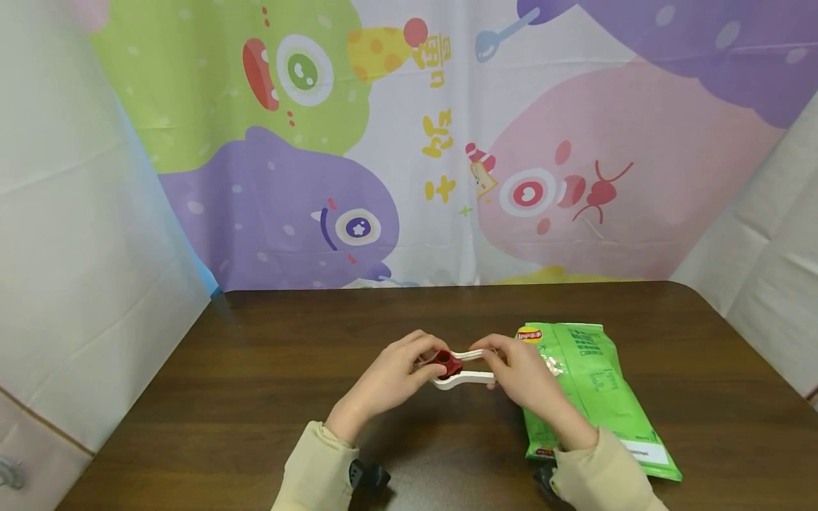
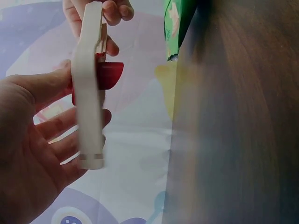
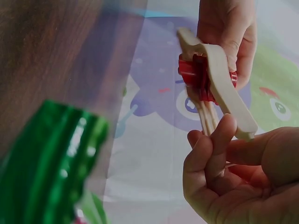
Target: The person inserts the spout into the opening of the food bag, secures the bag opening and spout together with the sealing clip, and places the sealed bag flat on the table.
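Above the table, both hands hold a white-and-red two-armed tool (image 1: 449, 364); its exact kind is unclear. The left hand (image 1: 393, 376) pinches its dark red middle piece between thumb and fingers. From the other side, the right hand (image 1: 530, 376) grips the end of one white arm (image 3: 229, 93) with thumb and curled fingers. In the head view the two arms stand apart, with a gap between them. The left wrist view shows a white arm (image 2: 86, 107) edge-on, the red piece (image 2: 110, 75) jutting out beside it.
A green chip bag (image 1: 597, 383) lies on the brown wooden table (image 1: 268, 426), partly under the right forearm. Behind the table hangs a cartoon-print curtain (image 1: 441, 241). White cloth (image 1: 77, 213) hangs at both sides. Black straps (image 1: 369, 475) circle the wrists.
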The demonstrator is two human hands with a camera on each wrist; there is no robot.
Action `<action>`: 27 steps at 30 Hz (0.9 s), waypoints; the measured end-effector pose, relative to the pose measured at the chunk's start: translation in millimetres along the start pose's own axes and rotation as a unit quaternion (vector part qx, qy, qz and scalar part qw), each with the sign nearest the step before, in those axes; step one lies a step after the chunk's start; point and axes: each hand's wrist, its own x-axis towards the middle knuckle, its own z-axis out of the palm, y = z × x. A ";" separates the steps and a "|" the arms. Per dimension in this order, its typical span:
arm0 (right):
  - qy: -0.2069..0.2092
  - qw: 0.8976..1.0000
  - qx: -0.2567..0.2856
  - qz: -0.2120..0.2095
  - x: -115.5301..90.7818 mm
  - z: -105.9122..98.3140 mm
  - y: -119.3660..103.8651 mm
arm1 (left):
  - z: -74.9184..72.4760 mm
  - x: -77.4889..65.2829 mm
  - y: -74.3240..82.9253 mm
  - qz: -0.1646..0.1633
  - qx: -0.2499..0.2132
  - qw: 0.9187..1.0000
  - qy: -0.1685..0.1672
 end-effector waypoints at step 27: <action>0.005 0.999 -0.042 0.016 -0.8 9.9 1.1 | 0.5 1.1 -3.1 0.007 -0.003 1.000 -0.012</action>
